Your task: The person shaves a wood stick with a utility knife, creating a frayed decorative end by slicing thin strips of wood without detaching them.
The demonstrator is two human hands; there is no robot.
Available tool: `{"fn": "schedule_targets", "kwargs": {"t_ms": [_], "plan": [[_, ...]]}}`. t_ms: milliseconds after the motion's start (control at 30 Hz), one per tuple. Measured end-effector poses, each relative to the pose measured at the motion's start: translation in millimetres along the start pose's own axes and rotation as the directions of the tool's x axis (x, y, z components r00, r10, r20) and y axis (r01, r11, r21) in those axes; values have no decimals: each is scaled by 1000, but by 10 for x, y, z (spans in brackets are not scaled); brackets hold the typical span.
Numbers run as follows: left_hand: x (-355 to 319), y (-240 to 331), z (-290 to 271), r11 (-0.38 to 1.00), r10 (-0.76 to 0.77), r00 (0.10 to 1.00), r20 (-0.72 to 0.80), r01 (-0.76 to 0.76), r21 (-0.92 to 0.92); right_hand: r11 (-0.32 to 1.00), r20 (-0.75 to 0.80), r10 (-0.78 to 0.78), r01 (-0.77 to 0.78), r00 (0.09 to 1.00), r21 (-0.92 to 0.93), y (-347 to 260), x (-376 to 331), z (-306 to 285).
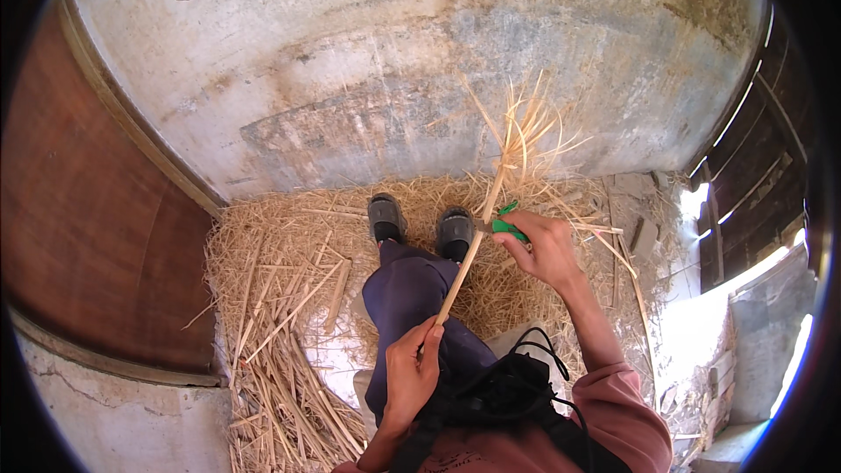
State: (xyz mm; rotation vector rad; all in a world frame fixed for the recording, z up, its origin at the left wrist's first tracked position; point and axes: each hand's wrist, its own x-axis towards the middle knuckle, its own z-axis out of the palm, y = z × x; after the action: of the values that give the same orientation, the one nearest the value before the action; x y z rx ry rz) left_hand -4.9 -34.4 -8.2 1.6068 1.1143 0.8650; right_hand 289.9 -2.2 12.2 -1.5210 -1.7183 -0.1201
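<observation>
Here, the left hand grips the lower end of a straw stalk; the right hand holds a green tool against it, above loose straw.

Seated on a straw-strewn floor, legs out toward 12 o'clock, dark shoes near a stained concrete wall. Left hand pinching the near end of a long straw stalk. Right hand at 2 o'clock from it, gripping a green-handled tool against the stalk below its frayed tip. Brown wooden panel at 9 o'clock.
</observation>
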Motion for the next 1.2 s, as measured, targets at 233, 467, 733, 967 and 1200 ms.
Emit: {"fn": "schedule_targets", "kwargs": {"t_ms": [233,467,733,967,1200], "plan": [[-35,-87,1,1000,-13,1000,0,13,1,998,40,65,-65,997,7,138,39,43],[-123,-165,-3,998,-70,997,34,70,-2,963,50,210,-198,976,-183,450,45,61],[-150,-233,10,998,-59,998,37,60,-4,948,77,263,-243,962,-206,588,67,85],[-76,-320,-96,988,-121,978,171,135,-72,942,192,326,-336,926,22,492,170,-153],[193,-519,-202,968,-135,986,99,152,-200,907,152,388,-347,909,-238,-197,203,-456]]}}
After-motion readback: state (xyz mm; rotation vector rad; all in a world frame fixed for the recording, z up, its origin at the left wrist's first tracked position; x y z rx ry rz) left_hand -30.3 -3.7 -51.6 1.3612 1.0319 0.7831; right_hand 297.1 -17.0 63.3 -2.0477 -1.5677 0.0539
